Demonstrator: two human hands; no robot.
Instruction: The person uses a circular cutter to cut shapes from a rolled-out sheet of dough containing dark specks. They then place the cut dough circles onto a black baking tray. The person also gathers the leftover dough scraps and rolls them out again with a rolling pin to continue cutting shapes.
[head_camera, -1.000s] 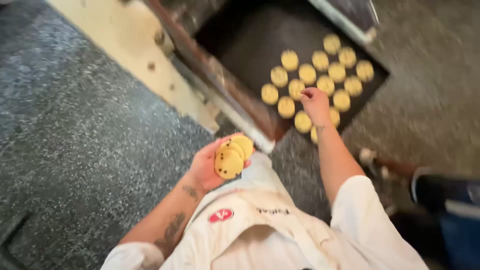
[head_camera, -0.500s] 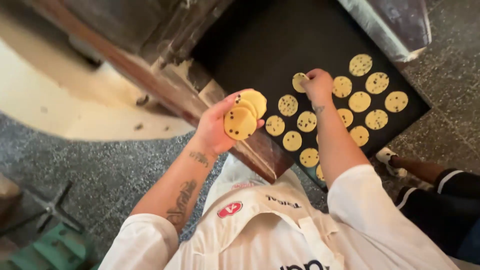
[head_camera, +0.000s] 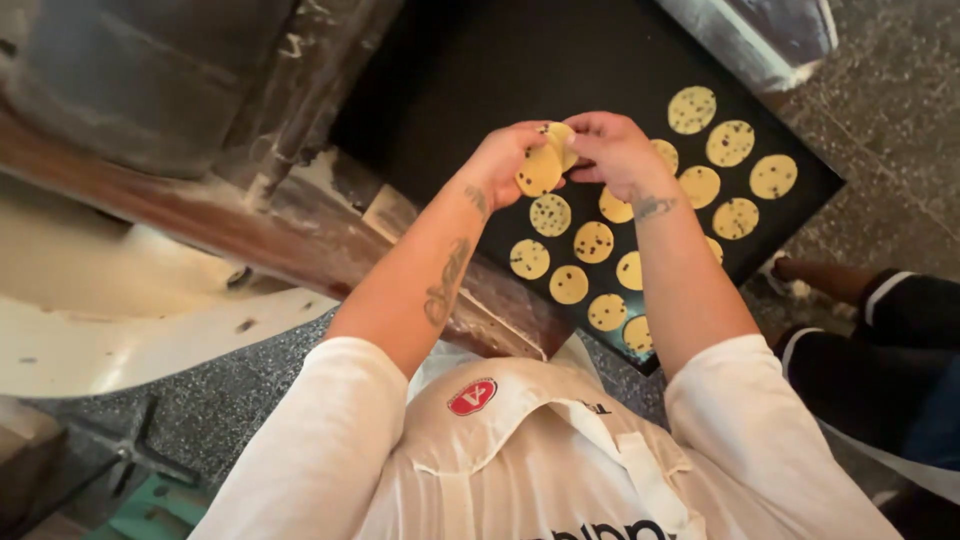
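The left hand is clamped on a small stack of dough discs above the black tray, while the right hand pinches the top one. Soft discs could stick and tear, or one could land overlapping the rows of laid discs at five o'clock.

This looks like a working bakery or production kitchen. A large black baking tray holds rows of flat, round, speckled dough discs, a flour-dusted wooden counter runs along the left, and the person wears a white apron over a speckled stone floor.
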